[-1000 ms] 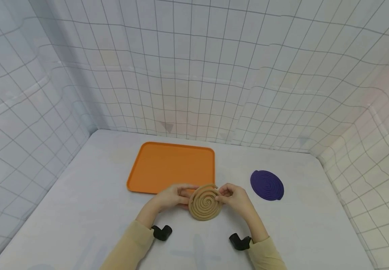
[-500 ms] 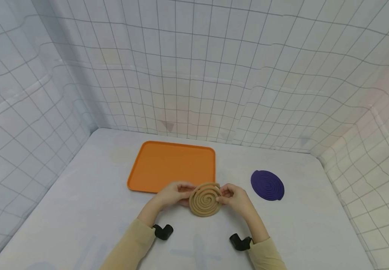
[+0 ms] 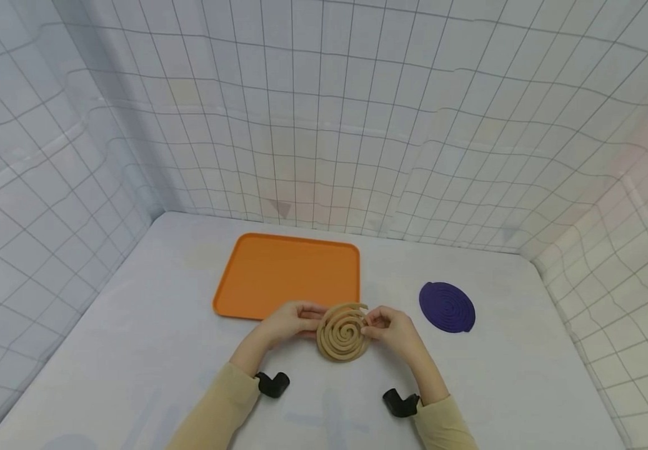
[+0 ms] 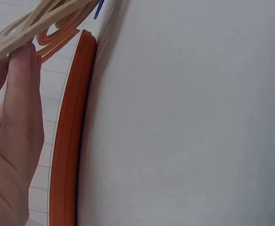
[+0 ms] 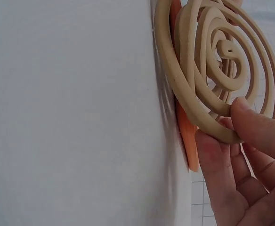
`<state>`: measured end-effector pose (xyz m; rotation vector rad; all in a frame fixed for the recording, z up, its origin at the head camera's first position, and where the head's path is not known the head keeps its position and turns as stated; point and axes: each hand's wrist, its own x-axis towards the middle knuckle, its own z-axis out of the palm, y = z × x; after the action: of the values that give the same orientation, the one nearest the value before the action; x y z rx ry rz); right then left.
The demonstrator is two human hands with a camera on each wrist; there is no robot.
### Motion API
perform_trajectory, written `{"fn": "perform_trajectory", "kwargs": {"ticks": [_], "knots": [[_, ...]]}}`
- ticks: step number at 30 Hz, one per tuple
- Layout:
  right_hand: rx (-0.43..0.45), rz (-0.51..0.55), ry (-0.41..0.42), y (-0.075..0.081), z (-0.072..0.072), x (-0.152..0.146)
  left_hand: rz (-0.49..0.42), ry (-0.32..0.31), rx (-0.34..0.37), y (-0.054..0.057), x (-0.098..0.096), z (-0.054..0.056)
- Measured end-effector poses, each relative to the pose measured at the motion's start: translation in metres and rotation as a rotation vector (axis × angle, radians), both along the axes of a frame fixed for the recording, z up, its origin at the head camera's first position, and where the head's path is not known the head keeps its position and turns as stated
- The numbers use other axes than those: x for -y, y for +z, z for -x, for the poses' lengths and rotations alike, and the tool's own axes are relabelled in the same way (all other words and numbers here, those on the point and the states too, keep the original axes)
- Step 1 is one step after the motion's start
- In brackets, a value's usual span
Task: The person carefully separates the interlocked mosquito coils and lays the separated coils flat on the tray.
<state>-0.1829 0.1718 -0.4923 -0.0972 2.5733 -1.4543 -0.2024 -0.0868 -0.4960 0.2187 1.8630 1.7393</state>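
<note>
A beige spiral coaster (image 3: 339, 350) is held tilted between both hands, near the front right corner of the orange tray (image 3: 290, 275). My left hand (image 3: 290, 322) grips its left edge; in the left wrist view, fingertips (image 4: 20, 59) press beneath the strands. On the opposite side, my right hand (image 3: 393, 330) pinches the coils between thumb and fingers, plain in the right wrist view. The coaster's rings (image 5: 168, 52) have spread apart there, with gaps between them and some strands overlapping. A free outer end sticks out at its top.
A purple spiral coaster (image 3: 447, 307) lies flat on the white table (image 3: 498, 387), to the right of my right hand. The tray lies behind my left hand. White gridded curtains (image 3: 324, 125) hang around the back and sides.
The beige coaster's coils have pulled apart, leaving wider gaps between rings. Its outer end has shifted slightly right. Both hands stay nearly in place, still gripping it.
</note>
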Motion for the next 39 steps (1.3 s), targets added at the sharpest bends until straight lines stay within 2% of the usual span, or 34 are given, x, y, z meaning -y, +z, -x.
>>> {"fn": "perform_trajectory", "kwargs": {"ticks": [6,10,14,22,31,39], "knots": [[0.01,0.028,0.072,0.003,0.0,-0.001,0.015,0.005,-0.009,0.0,0.002,0.0],[0.003,0.029,0.091,0.005,0.0,-0.001,0.008,0.02,-0.008,0.001,0.002,0.0],[0.019,0.07,0.091,0.006,-0.001,-0.002,0.013,0.021,-0.015,0.001,0.003,0.0],[0.055,0.171,0.047,0.005,-0.002,-0.004,0.075,-0.045,-0.052,0.004,0.003,-0.002],[0.079,0.153,0.108,0.005,-0.002,-0.003,0.136,0.049,-0.098,0.005,0.001,-0.002],[0.027,0.088,0.142,0.014,-0.003,0.003,0.211,0.059,-0.157,0.007,-0.001,-0.002]]}}
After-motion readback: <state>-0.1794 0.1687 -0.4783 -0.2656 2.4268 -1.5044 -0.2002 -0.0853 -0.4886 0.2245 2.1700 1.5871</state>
